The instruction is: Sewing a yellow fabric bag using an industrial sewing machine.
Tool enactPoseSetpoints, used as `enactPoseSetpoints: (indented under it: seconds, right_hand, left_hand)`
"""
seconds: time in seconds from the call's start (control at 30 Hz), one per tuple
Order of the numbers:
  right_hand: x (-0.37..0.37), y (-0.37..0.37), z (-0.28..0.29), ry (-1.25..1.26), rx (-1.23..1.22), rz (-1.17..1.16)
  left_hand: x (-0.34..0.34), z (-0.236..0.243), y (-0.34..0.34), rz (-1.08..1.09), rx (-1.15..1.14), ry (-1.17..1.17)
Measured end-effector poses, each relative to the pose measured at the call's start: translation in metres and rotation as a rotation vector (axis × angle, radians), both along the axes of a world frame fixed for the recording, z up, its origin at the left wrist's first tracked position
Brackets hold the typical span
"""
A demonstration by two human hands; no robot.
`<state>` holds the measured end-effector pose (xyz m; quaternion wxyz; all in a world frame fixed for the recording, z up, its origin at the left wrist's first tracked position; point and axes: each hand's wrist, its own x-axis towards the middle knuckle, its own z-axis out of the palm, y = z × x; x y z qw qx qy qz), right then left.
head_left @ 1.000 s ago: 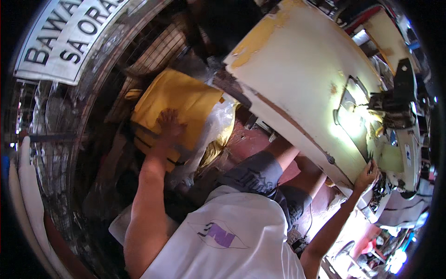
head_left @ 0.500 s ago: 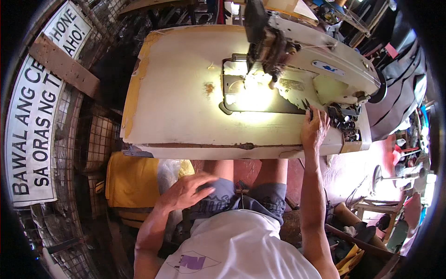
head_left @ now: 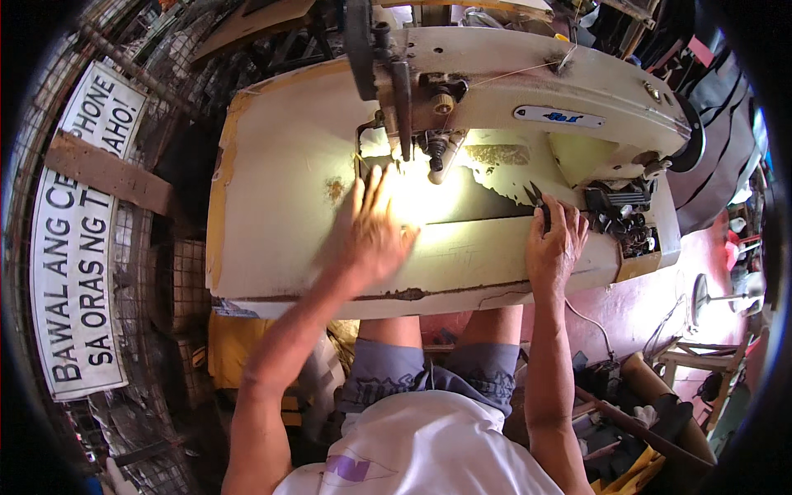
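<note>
An industrial sewing machine (head_left: 487, 70) with a worn cream body stands across the far side of its table (head_left: 280, 198). My left hand (head_left: 373, 243) is over the tabletop, fingers stretched out toward the lit needle area, slightly smeared by motion. Its fingertips reach the edge of the dark bed plate (head_left: 487, 200) left of the needle. My right hand (head_left: 558, 243) rests at the table's right side, closed around small black thread snips (head_left: 536, 196) whose two pointed blades stand apart. Glare from the lamp hides details beneath the needle.
Exposed bobbin-winder-like parts (head_left: 635, 219) sit right of my right hand. A handwheel (head_left: 691, 132) is at the machine's right end. Wire mesh with a white sign (head_left: 87, 239) lines the left. A white fan (head_left: 701, 299) stands at right, and yellow material (head_left: 235, 351) lies below the table's left.
My left hand has risen from beside my lap onto the tabletop near the needle. My right hand still holds the snips at nearly the same spot. The view has shifted slightly.
</note>
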<state>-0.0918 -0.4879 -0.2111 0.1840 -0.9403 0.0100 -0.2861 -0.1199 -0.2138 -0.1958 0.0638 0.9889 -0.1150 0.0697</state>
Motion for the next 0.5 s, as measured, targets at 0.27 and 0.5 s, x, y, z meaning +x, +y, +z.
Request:
enactPoseSetpoints:
  seconds: [0.27,0.5]
  right_hand:
    - [-0.002,-0.002,0.001,0.018,0.005,0.027]
    - [-0.001,0.002,0.002,0.008,0.011,0.054]
  left_hand:
    - [0.004,-0.005,0.016,0.085,0.002,-0.017]
    - [0.125,0.008,0.098,0.183,0.166,-0.203]
